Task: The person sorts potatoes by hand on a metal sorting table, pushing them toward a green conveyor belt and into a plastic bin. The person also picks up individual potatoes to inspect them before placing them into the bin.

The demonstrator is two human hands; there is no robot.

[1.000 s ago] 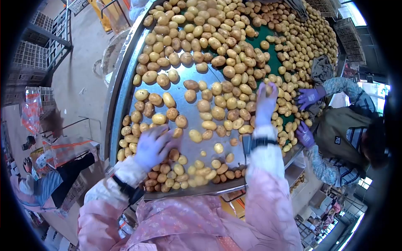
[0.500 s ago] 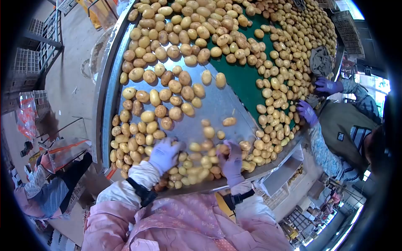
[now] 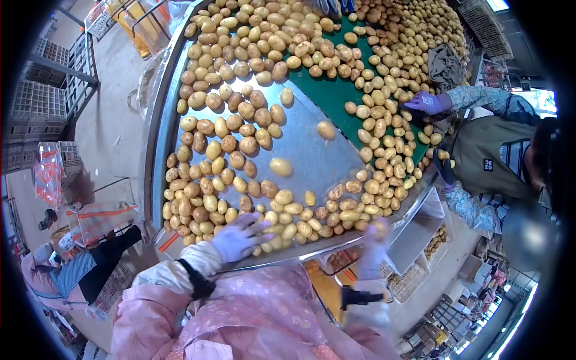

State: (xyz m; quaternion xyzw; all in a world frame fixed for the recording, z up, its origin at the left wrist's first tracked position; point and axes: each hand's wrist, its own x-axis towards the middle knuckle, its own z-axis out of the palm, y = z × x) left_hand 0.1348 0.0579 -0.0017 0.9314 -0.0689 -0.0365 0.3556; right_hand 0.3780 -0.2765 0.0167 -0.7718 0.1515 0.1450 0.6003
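Observation:
My left hand (image 3: 240, 237), in a pale purple glove, rests with fingers spread on the potatoes (image 3: 288, 231) along the near edge of the metal table (image 3: 312, 150). Out past that edge, my right hand (image 3: 373, 240) is raised above the crates and blurred by motion. Its fingers look closed around a tan, potato-like shape, though the blur hides detail. A potato (image 3: 281, 167) and another further up the sheet look smeared, as if rolling.
A green belt (image 3: 327, 93) crosses behind the metal sheet, heaped with potatoes. At the right, a co-worker's gloved hand (image 3: 429, 102) reaches into the pile. A white chute (image 3: 414, 231) and a crate (image 3: 414, 282) stand below the table's right edge. A grey cloth (image 3: 447, 66) lies on the potatoes.
My right hand has swung right, off the potatoes and past the table edge. My left hand has spread its fingers and shifted slightly. Potatoes between the hands have spread out; the co-worker's hands have moved.

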